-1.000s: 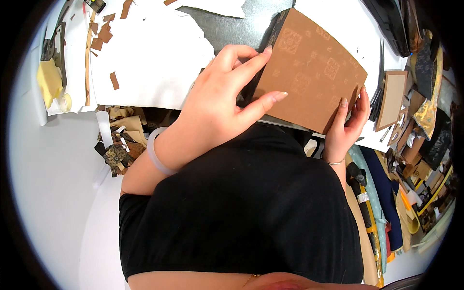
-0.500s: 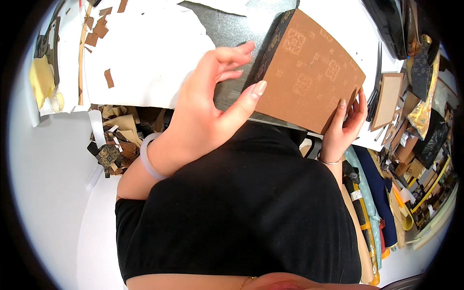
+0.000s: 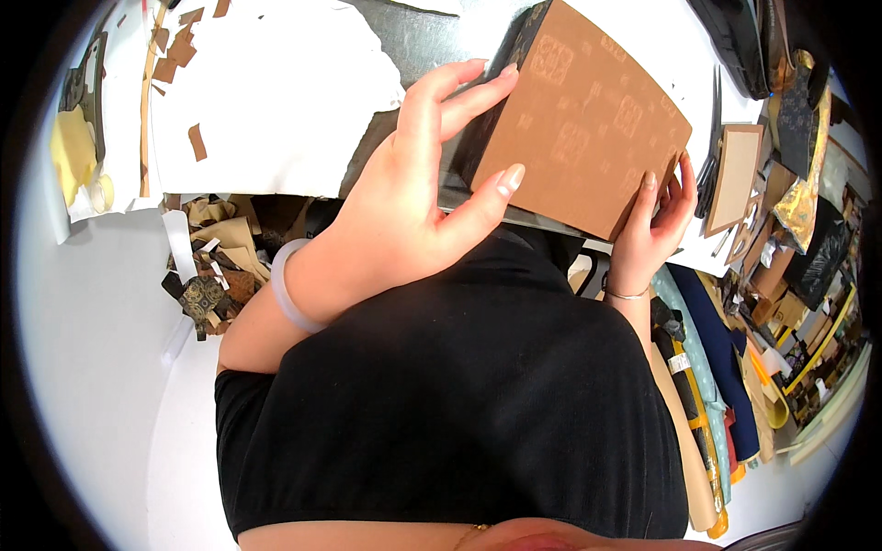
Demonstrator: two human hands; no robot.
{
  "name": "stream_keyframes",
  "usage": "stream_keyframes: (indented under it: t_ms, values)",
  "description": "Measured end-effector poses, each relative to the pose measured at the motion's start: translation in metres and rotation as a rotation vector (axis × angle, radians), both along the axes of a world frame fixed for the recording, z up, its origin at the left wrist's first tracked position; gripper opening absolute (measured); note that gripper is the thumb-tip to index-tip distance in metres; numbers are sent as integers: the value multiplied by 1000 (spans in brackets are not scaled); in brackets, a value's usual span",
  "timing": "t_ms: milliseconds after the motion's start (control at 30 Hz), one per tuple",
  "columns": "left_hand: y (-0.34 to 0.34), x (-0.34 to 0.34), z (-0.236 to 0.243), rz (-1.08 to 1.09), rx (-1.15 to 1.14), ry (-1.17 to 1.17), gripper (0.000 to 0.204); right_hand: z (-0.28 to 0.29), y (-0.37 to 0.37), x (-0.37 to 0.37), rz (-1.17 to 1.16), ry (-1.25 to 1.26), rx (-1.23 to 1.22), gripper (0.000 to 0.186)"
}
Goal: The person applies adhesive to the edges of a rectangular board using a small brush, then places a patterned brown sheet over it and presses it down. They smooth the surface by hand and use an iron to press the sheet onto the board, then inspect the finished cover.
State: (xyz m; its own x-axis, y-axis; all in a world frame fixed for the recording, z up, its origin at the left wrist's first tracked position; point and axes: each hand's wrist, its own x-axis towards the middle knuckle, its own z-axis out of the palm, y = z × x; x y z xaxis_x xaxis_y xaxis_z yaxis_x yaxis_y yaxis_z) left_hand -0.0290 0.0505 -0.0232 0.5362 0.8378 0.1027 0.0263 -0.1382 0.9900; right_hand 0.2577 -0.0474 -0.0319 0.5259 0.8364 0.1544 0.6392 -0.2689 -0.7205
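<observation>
A brown box (image 3: 583,115) with a faint square pattern, a curved far edge and a dark side sits over the near edge of the worktable. My right hand (image 3: 652,216) grips its right end, thumb and fingers at that edge. My left hand (image 3: 423,174) is open at the box's left side, index and middle fingertips at or beside the dark edge, thumb stretched out near the top face; I cannot tell whether they touch it.
White paper (image 3: 266,101) with brown scraps (image 3: 196,142) covers the left; grey metal surface (image 3: 409,37) shows beside it. At right lie a framed board (image 3: 733,174) and dark bags (image 3: 735,41). Below are scrap piles (image 3: 220,280) and rolls of material (image 3: 707,349).
My left hand lifted from the box edge half a second ago and has since moved back up to it, fingers straighter. The box sits slightly higher in view; my right hand still grips it.
</observation>
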Motion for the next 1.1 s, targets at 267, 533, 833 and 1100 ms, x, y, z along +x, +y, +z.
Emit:
stream_keyframes:
  t_ms: [267,533,833,1100]
  values:
    - [-12,-13,2,-2,33,17,67,-4,-1,1,-6,16,24,54]
    - [-28,-28,1,-30,32,16,69,-4,-1,1,0,76,48,54]
    - [-48,-48,5,-71,16,64,67,-7,0,1,42,-1,69,52]
    - [-59,-78,13,41,-749,-460,59,-13,-3,10,25,48,119,53]
